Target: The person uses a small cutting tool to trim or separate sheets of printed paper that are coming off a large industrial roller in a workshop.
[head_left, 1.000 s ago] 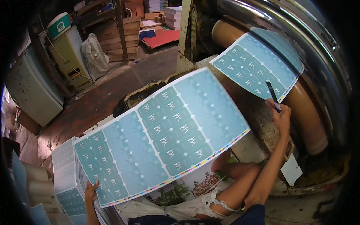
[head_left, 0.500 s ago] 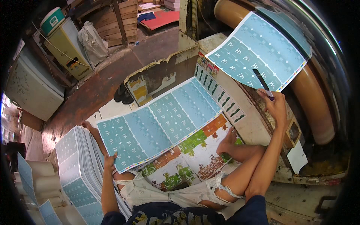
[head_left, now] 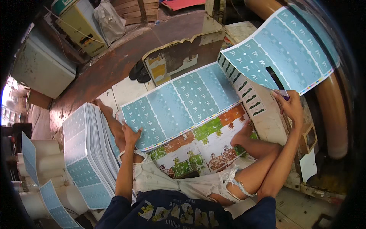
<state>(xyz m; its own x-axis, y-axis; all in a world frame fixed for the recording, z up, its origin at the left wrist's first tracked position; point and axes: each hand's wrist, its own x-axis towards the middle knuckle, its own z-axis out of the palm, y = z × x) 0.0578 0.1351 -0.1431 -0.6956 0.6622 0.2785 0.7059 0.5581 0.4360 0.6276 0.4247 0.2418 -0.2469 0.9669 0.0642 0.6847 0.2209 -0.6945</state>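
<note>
My left hand (head_left: 132, 134) lies with fingers spread on the left end of a printed blue-and-teal sheet (head_left: 173, 107) across my lap. My right hand (head_left: 292, 105) grips a flat black strip (head_left: 275, 77) with a purple end, whose kind I cannot make out. That strip lies over the lower edge of a second printed sheet (head_left: 263, 57), which curves down from a large roller (head_left: 335, 126) at the right. My fingertips are at this sheet's lower edge; whether they also pinch it, I cannot tell.
A tall stack of similar sheets (head_left: 82, 152) stands at my left, beside my leg. Under the lap sheet lies a colourful printed board (head_left: 206, 152). A worn panel (head_left: 183, 57) rises beyond it, with dark sandals (head_left: 139, 71) to its left. White rolls (head_left: 42, 164) lie far left.
My left hand has shifted from gripping the lap sheet's corner to lying on its left end. The sheet at the roller has come further out, showing another lettered band. The whole view has shifted.
</note>
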